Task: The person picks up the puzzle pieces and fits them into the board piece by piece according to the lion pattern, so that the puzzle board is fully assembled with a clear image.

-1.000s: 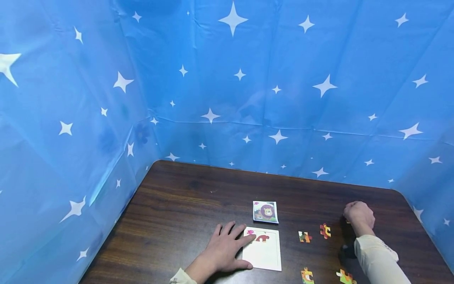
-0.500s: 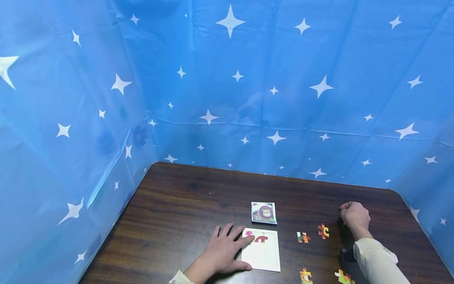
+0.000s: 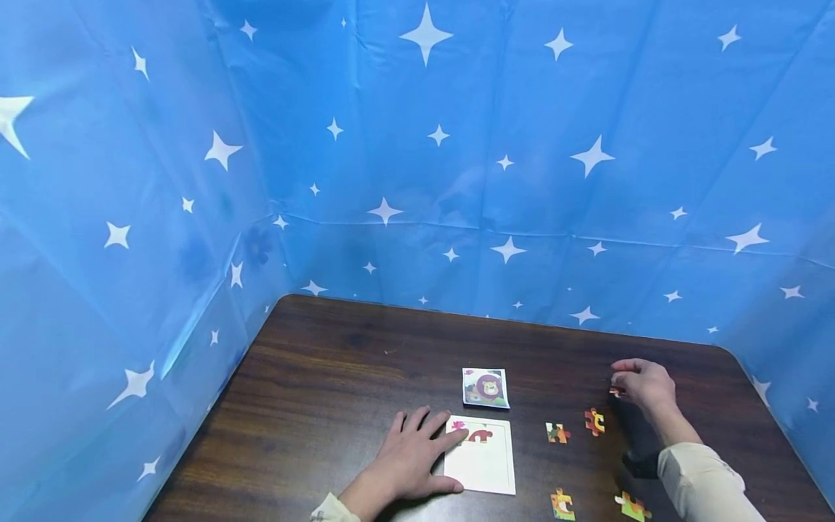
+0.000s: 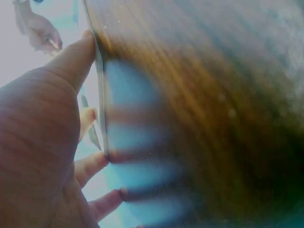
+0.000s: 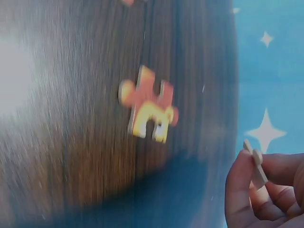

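Note:
My left hand [image 3: 411,460] lies with spread fingers at the left edge of a white puzzle board [image 3: 485,471], index finger and thumb over its border. In the board's upper left sit puzzle pieces with a pink flower and a dark red patch [image 3: 481,436], partly covered by the index finger. At the right, my right hand [image 3: 649,391] pinches a puzzle piece [image 5: 256,166] between thumb and fingers, above the table. Seen edge-on in the right wrist view, it shows a pale side; its reddish face [image 3: 617,392] peeks out in the head view.
Loose puzzle pieces lie between the hands: a red-yellow one [image 3: 594,421], a green-orange one [image 3: 557,433] and two nearer ones [image 3: 563,505]. A lion picture card [image 3: 485,389] lies behind the board. A starry blue curtain [image 3: 424,159] borders the dark wooden table [image 3: 352,362].
My right hand has shifted left and turned, and the puzzle piece in its fingers now shows. The left hand keeps its place on the board.

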Motion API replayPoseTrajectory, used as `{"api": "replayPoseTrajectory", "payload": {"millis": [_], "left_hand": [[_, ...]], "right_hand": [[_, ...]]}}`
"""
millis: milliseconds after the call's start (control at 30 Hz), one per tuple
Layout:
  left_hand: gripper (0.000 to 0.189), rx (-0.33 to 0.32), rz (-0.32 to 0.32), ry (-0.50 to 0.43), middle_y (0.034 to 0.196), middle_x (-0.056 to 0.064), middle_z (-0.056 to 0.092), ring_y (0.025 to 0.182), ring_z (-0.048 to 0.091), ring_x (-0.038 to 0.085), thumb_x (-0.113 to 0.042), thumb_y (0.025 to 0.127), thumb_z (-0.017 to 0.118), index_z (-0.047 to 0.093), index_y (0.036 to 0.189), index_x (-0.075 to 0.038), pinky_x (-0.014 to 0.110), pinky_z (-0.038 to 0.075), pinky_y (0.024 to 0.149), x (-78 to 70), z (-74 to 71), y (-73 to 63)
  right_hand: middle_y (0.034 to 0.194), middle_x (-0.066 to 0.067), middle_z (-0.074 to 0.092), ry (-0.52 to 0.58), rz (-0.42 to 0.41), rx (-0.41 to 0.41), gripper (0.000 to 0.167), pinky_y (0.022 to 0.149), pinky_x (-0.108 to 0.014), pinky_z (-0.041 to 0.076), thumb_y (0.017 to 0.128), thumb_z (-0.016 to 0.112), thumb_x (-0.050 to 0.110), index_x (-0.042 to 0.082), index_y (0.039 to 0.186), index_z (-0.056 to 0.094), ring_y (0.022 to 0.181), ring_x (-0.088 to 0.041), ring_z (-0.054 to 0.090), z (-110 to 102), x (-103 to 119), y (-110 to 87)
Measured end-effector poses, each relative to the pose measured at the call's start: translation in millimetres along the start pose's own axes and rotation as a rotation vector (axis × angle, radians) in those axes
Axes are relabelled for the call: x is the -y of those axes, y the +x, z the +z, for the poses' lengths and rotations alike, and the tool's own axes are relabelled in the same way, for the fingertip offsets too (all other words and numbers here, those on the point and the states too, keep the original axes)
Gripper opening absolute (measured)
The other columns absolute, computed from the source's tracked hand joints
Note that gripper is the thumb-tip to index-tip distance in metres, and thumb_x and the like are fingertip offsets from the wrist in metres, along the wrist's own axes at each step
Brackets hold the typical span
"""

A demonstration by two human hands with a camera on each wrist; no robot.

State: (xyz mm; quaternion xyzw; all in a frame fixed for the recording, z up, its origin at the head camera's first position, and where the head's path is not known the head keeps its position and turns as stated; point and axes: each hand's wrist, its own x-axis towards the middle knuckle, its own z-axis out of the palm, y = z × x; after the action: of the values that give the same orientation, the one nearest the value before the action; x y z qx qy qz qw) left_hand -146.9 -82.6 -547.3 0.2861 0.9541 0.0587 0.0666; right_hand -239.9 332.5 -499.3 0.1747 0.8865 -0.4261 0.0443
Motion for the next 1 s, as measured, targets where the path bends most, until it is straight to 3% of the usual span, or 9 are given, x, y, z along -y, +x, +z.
{"api": "replayPoseTrajectory", "payload": {"millis": [133, 267, 400, 500, 600, 833, 1000], "left_hand": [[0.079, -0.004, -0.001, 0.015, 0.159, -0.004, 0.042, 0.146, 0.038, 0.034, -0.083, 0.082, 0.054, 0.039, 0.152, -0.048, 0.064, 0.034, 0.112, -0.8, -0.8, 0.1], [0.079, 0.002, -0.001, 0.008, 0.16, -0.003, 0.041, 0.147, 0.038, 0.034, -0.082, 0.082, 0.054, 0.039, 0.152, -0.048, 0.065, 0.034, 0.112, -1.0, -0.7, -0.1], [0.079, 0.004, -0.001, -0.007, 0.16, -0.003, 0.042, 0.146, 0.038, 0.035, -0.081, 0.082, 0.055, 0.039, 0.152, -0.048, 0.065, 0.033, 0.112, -0.2, -0.6, 0.1], [0.079, 0.006, -0.001, -0.019, 0.16, -0.002, 0.041, 0.147, 0.038, 0.035, -0.081, 0.083, 0.055, 0.038, 0.153, -0.048, 0.065, 0.033, 0.112, 0.1, -1.1, 1.3], [0.079, 0.013, 0.0, -0.014, 0.16, -0.002, 0.04, 0.147, 0.037, 0.035, -0.081, 0.083, 0.055, 0.037, 0.153, -0.048, 0.064, 0.033, 0.112, 0.3, -1.4, 0.2], [0.079, 0.014, -0.003, -0.007, 0.16, -0.002, 0.041, 0.147, 0.038, 0.035, -0.081, 0.083, 0.055, 0.038, 0.153, -0.048, 0.064, 0.033, 0.112, -0.9, -2.2, -0.2], [0.078, -0.001, 0.002, 0.003, 0.159, -0.002, 0.042, 0.146, 0.039, 0.035, -0.079, 0.083, 0.057, 0.041, 0.152, -0.045, 0.064, 0.034, 0.111, -2.4, -4.0, 0.4]], "right_hand": [[0.101, -0.019, 0.072, 0.1, 0.002, 0.078, 0.036, 0.076, -0.038, 0.062, 0.097, 0.059, 0.001, -0.011, 0.131, 0.056, 0.076, -0.006, 0.066, 5, 10, -10.4], [0.117, -0.026, 0.069, 0.123, -0.019, 0.132, 0.037, 0.08, -0.037, 0.061, 0.1, 0.058, 0.005, -0.009, 0.134, 0.055, 0.082, -0.007, 0.067, 14, 21, -24.7], [0.122, -0.026, 0.068, 0.146, -0.044, 0.197, 0.036, 0.08, -0.038, 0.061, 0.102, 0.057, 0.007, -0.008, 0.135, 0.055, 0.086, -0.01, 0.068, 24, 30, -39.0], [0.119, -0.024, 0.068, 0.159, -0.034, 0.233, 0.035, 0.072, -0.044, 0.059, 0.102, 0.056, 0.009, -0.004, 0.135, 0.055, 0.083, -0.019, 0.066, 33, 36, -48.6], [0.114, -0.019, 0.07, 0.157, -0.017, 0.26, 0.035, 0.06, -0.043, 0.049, 0.102, 0.058, 0.013, 0.0, 0.134, 0.057, 0.078, -0.025, 0.063, 43, 39, -56.7], [0.112, -0.019, 0.07, 0.18, -0.062, 0.289, 0.031, 0.078, -0.037, 0.059, 0.101, 0.058, 0.007, -0.005, 0.129, 0.06, 0.088, -0.014, 0.068, 70, 45, -64.6], [0.106, -0.016, 0.071, 0.184, -0.053, 0.292, 0.027, 0.071, -0.034, 0.056, 0.097, 0.058, 0.001, -0.004, 0.123, 0.064, 0.084, -0.015, 0.067, 96, 54, -70.5]]}}
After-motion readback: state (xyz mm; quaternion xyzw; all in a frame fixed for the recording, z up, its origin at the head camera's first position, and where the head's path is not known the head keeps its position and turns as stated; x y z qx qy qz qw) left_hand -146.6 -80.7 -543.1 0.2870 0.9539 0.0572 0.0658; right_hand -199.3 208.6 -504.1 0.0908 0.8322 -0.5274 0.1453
